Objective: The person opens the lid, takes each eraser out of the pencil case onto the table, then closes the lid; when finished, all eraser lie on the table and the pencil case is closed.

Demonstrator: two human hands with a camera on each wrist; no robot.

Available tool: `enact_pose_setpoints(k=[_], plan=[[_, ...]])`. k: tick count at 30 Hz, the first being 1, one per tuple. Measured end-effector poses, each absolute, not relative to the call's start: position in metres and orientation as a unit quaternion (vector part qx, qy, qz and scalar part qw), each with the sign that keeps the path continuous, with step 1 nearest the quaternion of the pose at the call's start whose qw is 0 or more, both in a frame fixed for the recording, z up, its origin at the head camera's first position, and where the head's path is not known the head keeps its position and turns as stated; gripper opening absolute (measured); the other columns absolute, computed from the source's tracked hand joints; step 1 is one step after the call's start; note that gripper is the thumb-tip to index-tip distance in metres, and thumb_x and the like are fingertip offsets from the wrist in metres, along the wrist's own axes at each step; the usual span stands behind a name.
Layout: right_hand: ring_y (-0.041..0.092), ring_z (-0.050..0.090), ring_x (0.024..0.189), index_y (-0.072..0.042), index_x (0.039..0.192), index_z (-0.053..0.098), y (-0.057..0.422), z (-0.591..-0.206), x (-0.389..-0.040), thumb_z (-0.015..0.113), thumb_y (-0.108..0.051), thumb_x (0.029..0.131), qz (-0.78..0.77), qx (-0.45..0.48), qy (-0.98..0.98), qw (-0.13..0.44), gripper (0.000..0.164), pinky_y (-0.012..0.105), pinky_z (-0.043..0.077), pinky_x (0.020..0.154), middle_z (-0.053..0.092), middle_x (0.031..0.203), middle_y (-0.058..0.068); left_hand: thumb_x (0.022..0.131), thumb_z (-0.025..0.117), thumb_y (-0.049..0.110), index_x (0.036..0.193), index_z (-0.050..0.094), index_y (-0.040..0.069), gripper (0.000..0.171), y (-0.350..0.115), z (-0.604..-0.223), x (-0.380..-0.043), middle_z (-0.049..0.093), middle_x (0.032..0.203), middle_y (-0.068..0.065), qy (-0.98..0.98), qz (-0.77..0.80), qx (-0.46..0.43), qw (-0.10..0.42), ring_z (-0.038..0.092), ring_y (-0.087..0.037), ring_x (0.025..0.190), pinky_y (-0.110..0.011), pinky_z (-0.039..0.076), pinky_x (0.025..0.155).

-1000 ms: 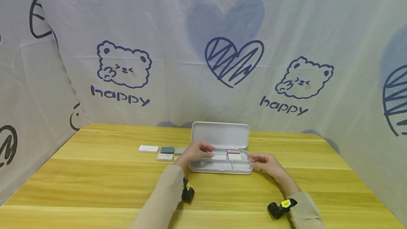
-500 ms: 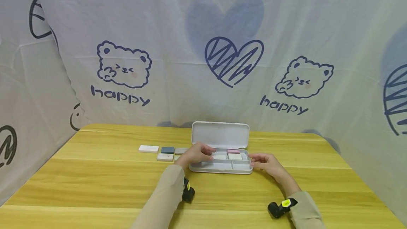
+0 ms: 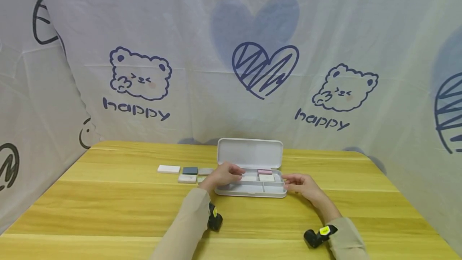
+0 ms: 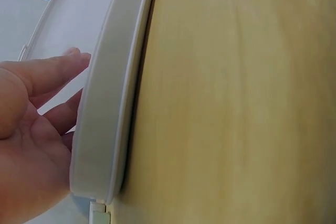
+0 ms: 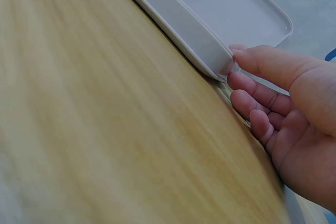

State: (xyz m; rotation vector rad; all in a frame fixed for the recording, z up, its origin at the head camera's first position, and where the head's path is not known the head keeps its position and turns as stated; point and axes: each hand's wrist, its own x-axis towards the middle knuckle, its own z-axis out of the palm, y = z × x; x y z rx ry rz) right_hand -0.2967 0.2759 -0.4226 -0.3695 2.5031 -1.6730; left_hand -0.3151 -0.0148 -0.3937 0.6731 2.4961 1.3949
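A white pencil case (image 3: pixel 252 191) lies with its lid (image 3: pixel 250 153) raised at the back. My left hand (image 3: pixel 224 174) reaches over its left part, thumb and fingers extended inside beside a white block-shaped eraser (image 3: pixel 249 178); the case wall partly hides these fingers in the left wrist view. At the right end, my right hand (image 3: pixel 306 187) holds the case's corner, thumb (image 5: pixel 262 61) at the rim and curled fingers against the outside. A pink eraser (image 3: pixel 265 172) and another white eraser (image 3: pixel 266 178) sit in the back compartment.
Left of the case lie several more block erasers on the wooden table (image 3: pixel 119 200): a white one (image 3: pixel 169 169), a dark blue one (image 3: pixel 190 170), a pale one (image 3: pixel 187 178) and a grey one (image 3: pixel 205 171). A printed cloth (image 3: pixel 202 103) hangs behind the table.
My left hand and wrist have shifted very slightly to the right. The right hand, case and erasers have stayed in place.
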Motion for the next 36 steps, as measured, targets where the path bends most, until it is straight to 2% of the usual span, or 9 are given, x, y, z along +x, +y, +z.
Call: enact_pose_setpoints(k=[8,12,19,24,30,36], plan=[[0.014,0.049,0.071,0.011,0.114,0.053,0.2752,-0.4208,-0.2963,0.066,-0.010,0.081,-0.553,-0.122,0.822,0.056,0.042,0.021,0.041,0.058,0.060,0.088,0.009,0.085,0.057,0.002,0.102,0.064,-0.005,0.019,-0.0127,-0.3950,-0.3175,0.064,0.094,-0.013,0.834,0.507,0.195,0.095,0.057,-0.017,0.082,-0.028,0.045,0.073],[0.013,0.049,0.070,0.011,0.114,0.054,0.2752,-0.4206,-0.2959,0.066,-0.010,0.080,-0.554,-0.122,0.822,0.055,0.041,0.021,0.041,0.057,0.060,0.088,0.009,0.085,0.056,0.000,0.101,0.063,-0.007,0.019,-0.0122,-0.3956,-0.3182,0.064,0.089,-0.014,0.818,0.536,0.179,0.102,0.059,-0.019,0.079,-0.026,0.045,0.069],[0.014,0.049,0.070,0.011,0.113,0.054,0.2758,-0.4211,-0.2959,0.066,-0.008,0.080,-0.549,-0.122,0.825,0.050,0.041,0.022,0.040,0.057,0.060,0.087,0.010,0.085,0.056,0.000,0.100,0.063,-0.009,0.018,-0.0107,-0.3957,-0.3186,0.064,0.086,-0.016,0.804,0.564,0.149,0.114,0.062,-0.022,0.079,-0.031,0.048,0.073],[0.014,0.048,0.070,0.011,0.114,0.054,0.2746,-0.4201,-0.2950,0.066,-0.010,0.080,-0.548,-0.116,0.827,0.052,0.041,0.022,0.040,0.057,0.060,0.087,0.009,0.084,0.058,0.000,0.097,0.064,-0.009,0.017,-0.0098,-0.3954,-0.3180,0.065,0.085,-0.017,0.804,0.564,0.148,0.113,0.061,-0.019,0.075,-0.030,0.048,0.071],[0.014,0.049,0.070,0.011,0.114,0.053,0.2741,-0.4196,-0.2947,0.065,-0.009,0.081,-0.550,-0.118,0.825,0.054,0.041,0.022,0.041,0.057,0.060,0.088,0.009,0.082,0.062,0.004,0.091,0.067,-0.006,0.015,-0.0088,-0.3966,-0.3193,0.066,0.081,-0.010,0.819,0.540,0.158,0.113,0.054,-0.009,0.067,-0.024,0.045,0.064],[0.013,0.050,0.070,0.012,0.113,0.054,0.2751,-0.4201,-0.2955,0.065,-0.009,0.081,-0.549,-0.124,0.825,0.051,0.040,0.021,0.041,0.057,0.060,0.088,0.010,0.082,0.064,0.010,0.090,0.068,-0.004,0.017,-0.0073,-0.3961,-0.3212,0.064,0.080,-0.004,0.821,0.531,0.165,0.129,0.047,-0.010,0.066,-0.021,0.039,0.059]])
